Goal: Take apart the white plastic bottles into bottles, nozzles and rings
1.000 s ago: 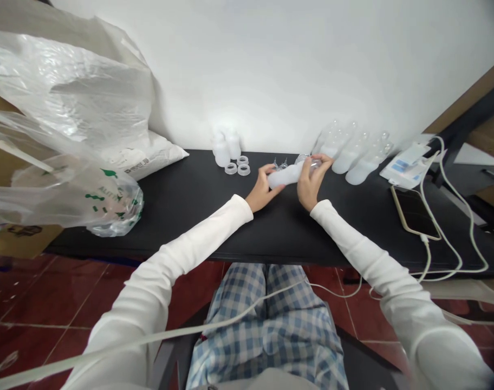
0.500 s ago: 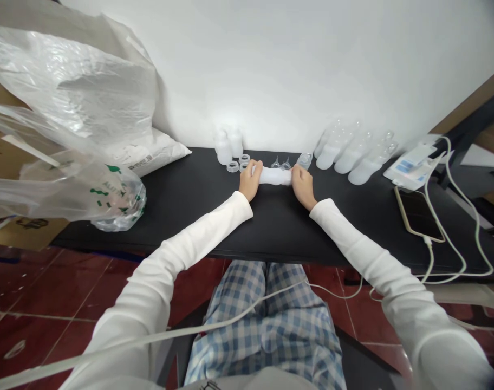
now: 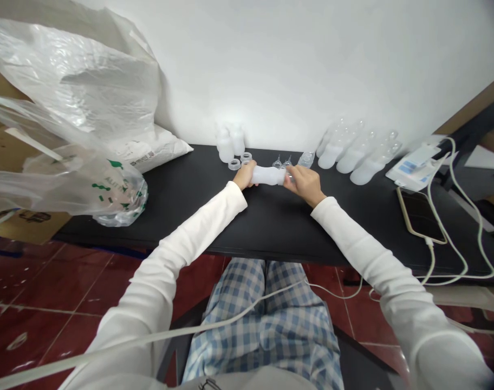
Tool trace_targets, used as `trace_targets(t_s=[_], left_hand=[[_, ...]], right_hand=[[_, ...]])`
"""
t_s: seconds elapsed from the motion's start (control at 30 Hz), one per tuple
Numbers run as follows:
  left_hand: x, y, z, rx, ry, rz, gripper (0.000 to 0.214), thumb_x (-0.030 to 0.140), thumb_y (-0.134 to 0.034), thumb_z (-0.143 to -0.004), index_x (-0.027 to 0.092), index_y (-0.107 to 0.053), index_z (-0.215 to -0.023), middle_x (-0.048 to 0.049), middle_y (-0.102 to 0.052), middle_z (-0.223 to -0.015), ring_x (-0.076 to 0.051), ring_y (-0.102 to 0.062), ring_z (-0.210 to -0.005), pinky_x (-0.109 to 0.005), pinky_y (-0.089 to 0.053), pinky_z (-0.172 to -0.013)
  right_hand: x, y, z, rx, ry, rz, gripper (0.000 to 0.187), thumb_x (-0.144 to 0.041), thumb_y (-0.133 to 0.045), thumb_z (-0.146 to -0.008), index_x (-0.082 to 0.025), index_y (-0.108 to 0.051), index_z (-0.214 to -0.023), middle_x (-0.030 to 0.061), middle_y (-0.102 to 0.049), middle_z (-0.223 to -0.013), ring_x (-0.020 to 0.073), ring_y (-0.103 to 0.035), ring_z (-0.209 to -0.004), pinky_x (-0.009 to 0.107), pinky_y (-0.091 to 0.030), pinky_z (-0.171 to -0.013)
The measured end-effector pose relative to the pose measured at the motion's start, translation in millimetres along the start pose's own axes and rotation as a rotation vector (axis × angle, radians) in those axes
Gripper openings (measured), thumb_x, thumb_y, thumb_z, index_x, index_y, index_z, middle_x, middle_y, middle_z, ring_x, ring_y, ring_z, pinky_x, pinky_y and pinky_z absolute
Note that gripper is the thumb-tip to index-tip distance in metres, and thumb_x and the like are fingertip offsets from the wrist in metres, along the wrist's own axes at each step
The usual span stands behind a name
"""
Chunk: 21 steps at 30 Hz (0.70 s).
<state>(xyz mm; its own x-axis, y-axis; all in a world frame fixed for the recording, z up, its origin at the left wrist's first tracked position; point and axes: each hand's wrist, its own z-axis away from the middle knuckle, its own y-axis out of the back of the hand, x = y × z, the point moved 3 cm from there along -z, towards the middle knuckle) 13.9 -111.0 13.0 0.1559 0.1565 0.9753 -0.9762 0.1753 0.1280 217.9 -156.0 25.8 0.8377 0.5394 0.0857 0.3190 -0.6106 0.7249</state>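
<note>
1. Left hand (image 3: 244, 175): closed around one end of a white bottle (image 3: 268, 175).
2. Right hand (image 3: 307, 184): fingers closed at the bottle's opposite end; exact part gripped is hidden.
3. Bottle: held sideways between both hands, over the bench (image 3: 190, 211); contact with the surface cannot be told.
4. Behind the hands: clear rings (image 3: 234, 164) near the left, pointed clear pieces (image 3: 287, 161) between them.

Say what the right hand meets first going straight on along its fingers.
The bottle, whose end sits against the right hand; beyond it, likely the left hand at the other end. Depth is unclear.
</note>
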Motion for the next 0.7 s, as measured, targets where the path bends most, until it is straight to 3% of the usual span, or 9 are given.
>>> trace_targets(t_s=[0.17, 0.27, 0.4, 0.5, 0.7], left_hand=[[9.4, 8.7, 0.0, -0.154, 0.119, -0.067, 0.048, 0.040, -0.022, -0.099, 0.018, -0.050, -0.066, -0.0058, -0.045, -0.039, -0.008, -0.019, -0.027, -0.023, -0.008, -0.035], [11.5, 21.4, -2.3, -0.124, 0.118, -0.071, 0.050, 0.041, -0.021, -0.098, 0.018, -0.050, -0.066, -0.0059, -0.045, -0.036, -0.008, -0.019, -0.026, -0.023, -0.008, -0.033], [9.5, 29.7, -5.2, -0.102, 0.092, -0.062, 0.048, 0.040, -0.022, -0.098, 0.019, -0.049, -0.065, -0.0062, -0.045, -0.036, -0.009, -0.022, -0.025, -0.023, -0.010, -0.032], [7.3, 29.6, -6.2, -0.100, 0.106, -0.047, 0.047, 0.041, -0.022, -0.097, 0.019, -0.048, -0.065, -0.0057, -0.045, -0.036, -0.008, -0.023, -0.025, -0.023, -0.011, -0.032], [3.7, 28.8, -8.5, -0.116, 0.074, 0.030, 0.041, 0.044, -0.027, -0.094, 0.018, -0.050, -0.073, -0.0047, -0.050, -0.040, -0.007, -0.023, -0.026, -0.021, -0.011, -0.031]], right_hand=[[0.2, -1.3, -1.2, -0.025, 0.233, -0.049, 0.049, -0.051, -0.042, -0.104, -0.015, -0.064, -0.129, 0.0155, -0.070, -0.106, 0.0247, -0.068, -0.096, 0.039, -0.056, -0.086], [-6.1, -8.2, -0.9, -0.046, 0.339, -0.050, 0.035, -0.031, -0.040, -0.107, -0.024, -0.063, -0.131, 0.0126, -0.068, -0.124, 0.0239, -0.065, -0.114, 0.041, -0.056, -0.093], [-7.4, -15.8, 3.1, -0.041, 0.447, -0.027, 0.039, -0.011, -0.039, -0.103, -0.030, -0.066, -0.125, 0.0074, -0.068, -0.121, 0.0206, -0.061, -0.121, 0.043, -0.053, -0.101], [1.0, -16.4, 5.6, -0.010, 0.392, -0.007, 0.038, -0.010, -0.042, -0.101, -0.031, -0.067, -0.121, 0.0068, -0.067, -0.114, 0.0201, -0.059, -0.119, 0.044, -0.051, -0.103], [8.2, -11.1, 4.4, 0.061, 0.110, -0.092, 0.032, -0.018, -0.042, -0.100, -0.027, -0.066, -0.119, 0.0096, -0.060, -0.112, 0.0243, -0.057, -0.115, 0.050, -0.053, -0.100]])
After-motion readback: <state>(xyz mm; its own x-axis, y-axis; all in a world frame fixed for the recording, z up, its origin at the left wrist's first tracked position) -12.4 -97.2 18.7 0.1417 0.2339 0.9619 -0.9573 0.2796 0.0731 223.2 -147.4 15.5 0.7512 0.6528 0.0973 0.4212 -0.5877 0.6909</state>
